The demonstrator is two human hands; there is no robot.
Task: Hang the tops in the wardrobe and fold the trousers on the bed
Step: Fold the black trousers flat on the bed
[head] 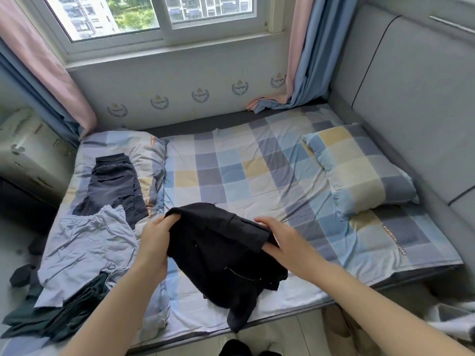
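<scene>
Currently both hands, left hand (154, 242) and right hand (280, 240), grip the black trousers (221, 253) with curled fingers over the bed (257, 170). Recommend aligning both legs flat before folding.

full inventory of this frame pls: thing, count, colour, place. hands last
black garment: 1, black, near edge of the bed, held up by both hands, lower part trailing over the edge
dark shorts: 1, dark navy, laid flat on the left pillow
light blue garment: 1, light blue, crumpled at the bed's left, overlapping the shorts' lower edge
dark green garment: 1, dark green, left near corner, partly under the light blue one
pillows: 2, checked blue, grey and yellow, one left, one right
bed sheet: 1, same check, covering the bed
curtains: 2, pink and blue, either side of the window
window: 1, white frame, far wall
headboard: 1, grey, right
left hand: 1, grips the garment's left edge
right hand: 1, holds its right side
</scene>
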